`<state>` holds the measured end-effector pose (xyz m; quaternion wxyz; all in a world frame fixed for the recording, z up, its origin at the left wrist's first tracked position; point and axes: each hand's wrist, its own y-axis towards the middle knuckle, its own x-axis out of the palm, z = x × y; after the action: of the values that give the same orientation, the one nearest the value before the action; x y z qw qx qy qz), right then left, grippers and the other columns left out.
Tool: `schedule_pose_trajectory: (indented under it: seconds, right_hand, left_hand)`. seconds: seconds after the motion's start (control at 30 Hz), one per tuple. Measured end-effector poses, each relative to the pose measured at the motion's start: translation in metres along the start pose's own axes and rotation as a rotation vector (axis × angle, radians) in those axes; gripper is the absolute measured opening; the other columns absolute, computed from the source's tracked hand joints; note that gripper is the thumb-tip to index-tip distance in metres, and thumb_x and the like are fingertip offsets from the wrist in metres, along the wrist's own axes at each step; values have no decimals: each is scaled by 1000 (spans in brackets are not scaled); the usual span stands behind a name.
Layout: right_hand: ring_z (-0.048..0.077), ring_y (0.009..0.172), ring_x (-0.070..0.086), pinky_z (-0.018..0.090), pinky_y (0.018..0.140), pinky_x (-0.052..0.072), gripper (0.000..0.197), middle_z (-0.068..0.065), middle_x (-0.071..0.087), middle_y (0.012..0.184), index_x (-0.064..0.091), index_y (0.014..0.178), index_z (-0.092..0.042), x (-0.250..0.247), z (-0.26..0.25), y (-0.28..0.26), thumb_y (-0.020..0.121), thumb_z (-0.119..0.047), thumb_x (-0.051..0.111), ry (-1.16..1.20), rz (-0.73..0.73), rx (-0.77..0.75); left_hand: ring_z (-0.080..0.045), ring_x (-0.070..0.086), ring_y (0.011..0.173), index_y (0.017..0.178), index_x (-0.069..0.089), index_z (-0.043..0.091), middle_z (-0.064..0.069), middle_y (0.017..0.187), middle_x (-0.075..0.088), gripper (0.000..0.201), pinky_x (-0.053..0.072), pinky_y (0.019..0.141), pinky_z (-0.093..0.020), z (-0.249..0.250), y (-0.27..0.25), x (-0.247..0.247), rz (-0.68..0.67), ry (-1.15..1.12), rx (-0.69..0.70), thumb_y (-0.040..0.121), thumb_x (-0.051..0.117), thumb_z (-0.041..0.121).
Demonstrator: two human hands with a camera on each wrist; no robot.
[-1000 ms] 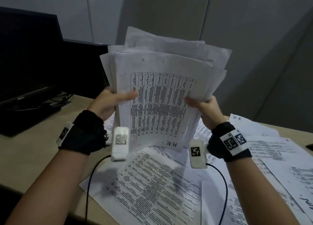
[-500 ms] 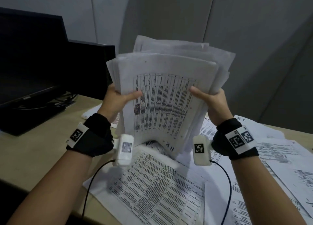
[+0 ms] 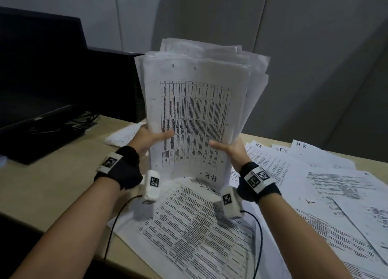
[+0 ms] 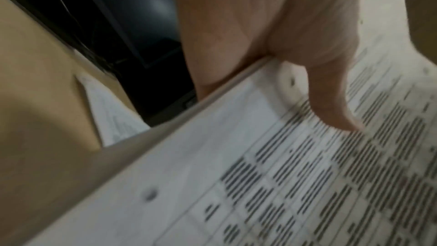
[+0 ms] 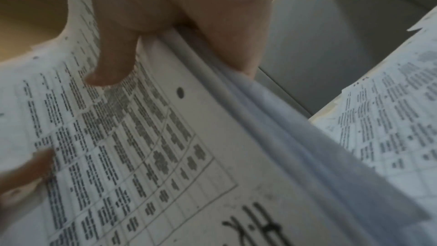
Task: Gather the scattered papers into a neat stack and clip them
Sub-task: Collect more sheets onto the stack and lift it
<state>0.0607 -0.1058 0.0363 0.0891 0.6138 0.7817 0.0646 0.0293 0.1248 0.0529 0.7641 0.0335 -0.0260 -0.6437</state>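
Observation:
A thick stack of printed papers (image 3: 195, 110) stands upright on its lower edge on the desk, front sheet a table marked "H.R". My left hand (image 3: 150, 139) grips its left side, thumb across the front sheet (image 4: 331, 100), fingers behind. My right hand (image 3: 227, 148) grips the right side the same way, its thumb (image 5: 113, 63) on the print. The stack's (image 5: 189, 156) top edges are uneven and fanned. More loose sheets (image 3: 199, 232) lie flat on the desk under and in front of the stack. No clip is visible.
A black monitor (image 3: 37, 73) and a dark box stand at the back left, with cables at the base. Scattered printed pages (image 3: 327, 186) cover the right half of the beige desk (image 3: 52, 184). One sheet (image 3: 123, 135) lies behind my left hand. Grey partition panels rise behind.
The stack has dropped from the air so its bottom edge meets the sheets on the desk. Both hands slid lower along its sides and the sheets look more squared.

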Motion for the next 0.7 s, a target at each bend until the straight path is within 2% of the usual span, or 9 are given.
schedule_pose_trajectory:
  seconds: [0.13, 0.2, 0.27, 0.37, 0.43, 0.47, 0.6, 0.67, 0.7]
  right_hand:
    - [16, 78, 69, 30, 72, 57, 81, -1, 70, 81, 63, 89, -14, -8, -3, 10, 24, -56, 86, 63, 91, -8]
    - [11, 82, 70, 25, 69, 57, 74, -3, 71, 88, 61, 94, -19, -9, -5, 11, 31, -49, 87, 8, 32, -14]
    - [14, 91, 68, 28, 77, 56, 59, 1, 68, 101, 57, 102, -20, -5, -6, 15, 51, -29, 85, -66, -10, -9]
    - [17, 81, 67, 39, 80, 56, 36, 9, 67, 94, 60, 106, 0, -3, -7, 21, 72, -3, 73, -59, 118, -13]
    - [12, 70, 67, 32, 71, 58, 35, 9, 66, 87, 57, 108, 10, -6, -10, 26, 77, -1, 69, -38, 207, -3]
    - [10, 67, 66, 27, 68, 58, 35, 7, 65, 85, 56, 109, 11, -7, -14, 28, 78, 0, 68, -36, 235, -3]
    - [12, 73, 58, 26, 71, 54, 19, 2, 58, 84, 56, 99, -5, -18, -40, 35, 83, 4, 61, 5, 253, 31]
    - [14, 73, 55, 32, 75, 53, 16, 2, 55, 82, 54, 92, -9, -31, -43, 39, 84, 4, 59, 15, 246, 97]
    - [16, 73, 56, 36, 76, 53, 16, 4, 55, 82, 54, 95, -7, -38, -39, 40, 84, 4, 59, 21, 240, 139]
  left_hand:
    - [-10, 66, 94, 100, 63, 19, 12, 82, 74, 27, 53, 91, -34, -6, 1, -7, 72, -134, 57, 75, 74, 21]
    - [-10, 65, 98, 101, 63, 24, 12, 90, 74, 62, 51, 91, -34, -9, 5, -12, 18, -89, 59, 48, 87, 46]
    - [-14, 64, 101, 105, 62, 22, 6, 101, 70, 82, 48, 95, -38, -7, 5, -9, -39, -32, 52, 33, 90, 51]
    - [-17, 56, 113, 130, 46, 7, 2, 116, 59, 68, 38, 103, -32, -2, 13, -3, 75, -14, 42, 72, 78, 25]
    - [-19, 49, 121, 137, 35, 4, -1, 129, 51, 84, 36, 107, -34, 3, 19, -3, 145, 20, 36, 71, 78, 34]
    - [-20, 53, 119, 135, 40, 6, -3, 130, 54, 88, 39, 107, -38, 8, 21, -2, 125, 44, 57, 65, 80, 41]
    - [-15, 63, 102, 110, 59, 16, 3, 105, 66, 33, 48, 95, -33, 32, 34, 5, -2, 66, 145, 81, 70, 27]
    - [-15, 59, 95, 106, 59, 17, 6, 96, 61, 28, 46, 87, -29, 40, 42, 10, -79, 51, 97, 87, 60, 37]
    - [-15, 55, 86, 109, 59, 14, 4, 90, 56, 38, 44, 77, -27, 37, 46, 10, -109, 58, 25, 89, 53, 46]
